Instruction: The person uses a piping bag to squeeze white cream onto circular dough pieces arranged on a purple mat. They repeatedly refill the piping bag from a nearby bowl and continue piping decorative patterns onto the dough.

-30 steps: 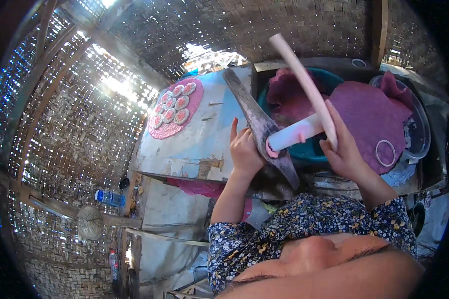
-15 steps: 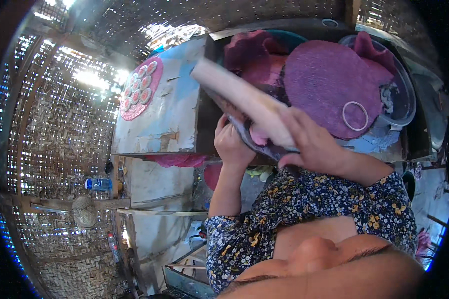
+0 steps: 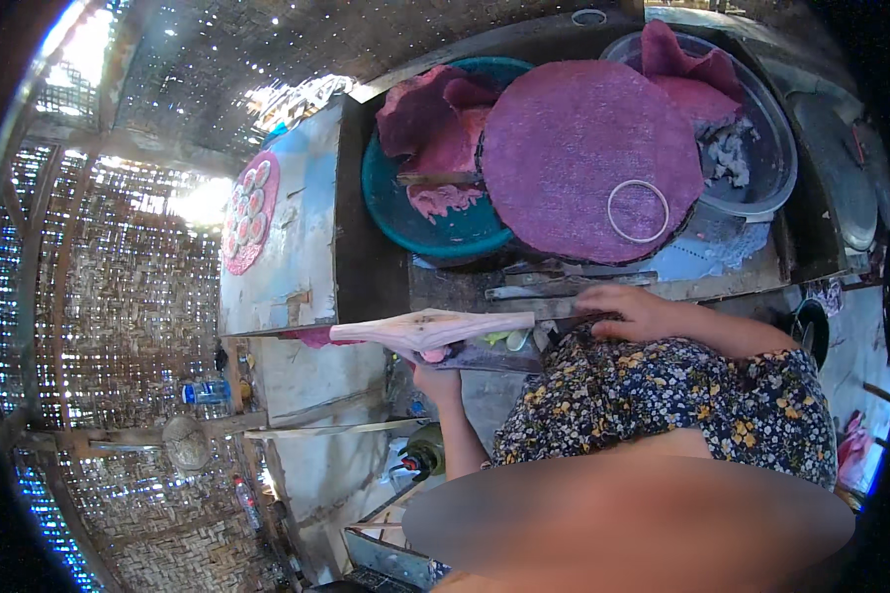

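A long pale piece (image 3: 425,324), broad in the middle and tapering to both ends, lies level in front of me. Against its lower side hangs a dark, partly see-through sheet (image 3: 499,358) with a small pink lump (image 3: 433,354). My left hand (image 3: 437,383) is closed on it from below, its fingers partly hidden. At the right end, my right hand (image 3: 631,312) has its fingers and thumb on either side of a dark strip that seems part of the piece. Beyond stands a round purple cloth-covered top (image 3: 583,158) bearing a white ring (image 3: 638,211).
A teal basin (image 3: 400,232) with pink dough sits left of the round top; a clear tub (image 3: 776,178) with greyish lumps is at the right. Patterned discs on a pink round (image 3: 252,212) rest on the worn box (image 3: 307,227). A green bottle (image 3: 428,450) stands below my left hand.
The pale piece has come down toward me and turned from slanted to level. Both hands have lowered, and the teal basin and round top are uncovered. The view has shifted a little.
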`<state>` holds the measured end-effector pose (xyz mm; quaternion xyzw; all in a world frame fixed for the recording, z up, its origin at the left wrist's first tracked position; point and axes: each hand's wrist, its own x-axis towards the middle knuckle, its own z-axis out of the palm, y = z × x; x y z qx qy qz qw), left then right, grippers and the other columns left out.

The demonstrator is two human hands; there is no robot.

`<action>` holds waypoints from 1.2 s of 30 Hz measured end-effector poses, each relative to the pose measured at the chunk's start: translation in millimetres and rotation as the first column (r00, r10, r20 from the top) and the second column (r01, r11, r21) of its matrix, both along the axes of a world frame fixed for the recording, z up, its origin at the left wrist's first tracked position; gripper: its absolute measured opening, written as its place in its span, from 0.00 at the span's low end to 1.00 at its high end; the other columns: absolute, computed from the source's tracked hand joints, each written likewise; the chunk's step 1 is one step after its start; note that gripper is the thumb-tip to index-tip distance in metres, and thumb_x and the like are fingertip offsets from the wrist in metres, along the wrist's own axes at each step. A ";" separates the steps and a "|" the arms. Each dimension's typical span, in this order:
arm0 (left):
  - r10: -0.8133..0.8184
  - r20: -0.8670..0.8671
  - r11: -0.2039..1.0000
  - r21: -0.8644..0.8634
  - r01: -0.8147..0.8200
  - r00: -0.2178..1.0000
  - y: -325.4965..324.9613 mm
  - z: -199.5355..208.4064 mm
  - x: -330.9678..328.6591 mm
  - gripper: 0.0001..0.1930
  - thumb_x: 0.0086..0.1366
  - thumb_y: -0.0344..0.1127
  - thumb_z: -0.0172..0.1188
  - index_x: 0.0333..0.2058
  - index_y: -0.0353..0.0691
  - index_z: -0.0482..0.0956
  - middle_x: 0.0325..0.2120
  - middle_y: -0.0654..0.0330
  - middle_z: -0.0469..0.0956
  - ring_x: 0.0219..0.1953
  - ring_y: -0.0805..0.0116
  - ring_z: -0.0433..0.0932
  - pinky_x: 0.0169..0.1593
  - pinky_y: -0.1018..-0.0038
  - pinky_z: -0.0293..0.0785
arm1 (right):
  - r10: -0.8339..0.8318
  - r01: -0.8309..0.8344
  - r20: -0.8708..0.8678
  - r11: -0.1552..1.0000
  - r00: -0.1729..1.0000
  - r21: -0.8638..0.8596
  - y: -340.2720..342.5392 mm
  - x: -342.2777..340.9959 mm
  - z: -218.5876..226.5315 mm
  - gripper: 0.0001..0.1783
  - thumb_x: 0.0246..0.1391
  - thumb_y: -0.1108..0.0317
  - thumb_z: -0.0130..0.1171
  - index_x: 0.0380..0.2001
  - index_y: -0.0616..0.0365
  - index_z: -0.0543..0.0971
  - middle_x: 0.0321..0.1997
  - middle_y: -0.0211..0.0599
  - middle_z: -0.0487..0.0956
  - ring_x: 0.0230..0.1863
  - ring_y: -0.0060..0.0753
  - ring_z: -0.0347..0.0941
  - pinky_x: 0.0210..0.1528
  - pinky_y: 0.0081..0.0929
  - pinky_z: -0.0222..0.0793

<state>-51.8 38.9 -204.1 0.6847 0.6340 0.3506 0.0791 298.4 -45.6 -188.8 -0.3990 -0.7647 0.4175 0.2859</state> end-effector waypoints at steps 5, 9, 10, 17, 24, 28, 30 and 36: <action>0.119 -0.310 0.888 -0.392 -0.240 0.943 -14.2 -14.0 13.4 0.24 0.49 0.53 0.56 0.39 0.40 0.75 0.35 0.50 0.76 0.39 0.48 0.74 0.42 0.60 0.70 | -0.307 0.336 0.647 0.938 0.697 0.083 13.3 4.7 -48.9 0.38 0.38 0.44 0.58 0.49 0.60 0.67 0.50 0.56 0.66 0.53 0.49 0.62 0.53 0.42 0.58; 0.032 -0.366 0.877 -0.436 -0.202 0.930 -22.2 -43.6 16.0 0.26 0.50 0.58 0.52 0.38 0.42 0.75 0.30 0.49 0.77 0.36 0.46 0.75 0.38 0.58 0.71 | -0.292 0.345 0.644 0.937 0.707 0.047 40.0 8.8 -111.6 0.35 0.33 0.49 0.60 0.44 0.59 0.71 0.46 0.58 0.69 0.49 0.50 0.66 0.52 0.42 0.60; 0.025 -0.378 0.870 -0.448 -0.207 0.925 -23.0 -54.2 14.5 0.26 0.50 0.58 0.51 0.38 0.42 0.75 0.30 0.48 0.77 0.35 0.46 0.75 0.38 0.58 0.71 | -0.276 0.366 0.656 0.930 0.703 -0.001 41.2 13.7 -109.9 0.34 0.31 0.51 0.60 0.44 0.60 0.72 0.45 0.58 0.70 0.49 0.51 0.66 0.52 0.41 0.60; 0.025 -0.273 0.834 -0.525 -0.171 0.962 -15.2 -45.1 59.3 0.27 0.47 0.57 0.57 0.36 0.37 0.75 0.29 0.48 0.77 0.34 0.48 0.76 0.37 0.59 0.72 | -0.419 0.485 0.354 0.866 0.836 -0.121 -25.7 75.4 -15.0 0.42 0.20 0.60 0.63 0.47 0.63 0.67 0.47 0.55 0.69 0.51 0.52 0.64 0.53 0.38 0.59; -0.055 -0.250 0.810 -0.577 -0.103 0.967 33.8 -88.8 117.0 0.27 0.42 0.54 0.62 0.34 0.37 0.76 0.31 0.46 0.76 0.37 0.50 0.75 0.40 0.60 0.71 | -0.547 0.471 0.072 0.637 0.834 -0.610 -114.3 133.7 60.0 0.48 0.11 0.61 0.70 0.47 0.63 0.68 0.45 0.42 0.74 0.46 0.35 0.69 0.51 0.29 0.61; -0.178 -0.259 0.812 -0.584 -0.007 0.949 33.2 -74.5 139.0 0.25 0.44 0.54 0.61 0.33 0.37 0.77 0.32 0.46 0.76 0.41 0.49 0.72 0.42 0.59 0.69 | -0.513 0.526 0.184 0.675 0.838 -0.518 -162.6 185.0 71.3 0.51 0.09 0.58 0.71 0.49 0.62 0.68 0.45 0.40 0.74 0.47 0.36 0.69 0.52 0.30 0.60; -0.327 -0.389 0.761 -0.649 -0.004 0.861 28.4 -13.2 137.1 0.24 0.44 0.54 0.61 0.32 0.37 0.78 0.31 0.46 0.76 0.39 0.51 0.73 0.40 0.60 0.70 | -0.527 0.570 0.233 0.677 0.817 -0.466 -193.0 212.9 80.6 0.54 0.08 0.54 0.72 0.49 0.63 0.67 0.46 0.41 0.73 0.48 0.36 0.69 0.52 0.31 0.60; -0.438 0.677 0.753 -0.084 0.653 0.592 59.3 101.4 112.2 0.20 0.57 0.42 0.55 0.43 0.34 0.73 0.40 0.56 0.74 0.42 0.66 0.72 0.47 0.72 0.67 | -0.685 0.508 -0.147 0.651 0.714 -0.564 -194.4 198.6 139.4 0.57 0.19 0.44 0.70 0.52 0.69 0.60 0.47 0.48 0.70 0.48 0.42 0.68 0.50 0.36 0.62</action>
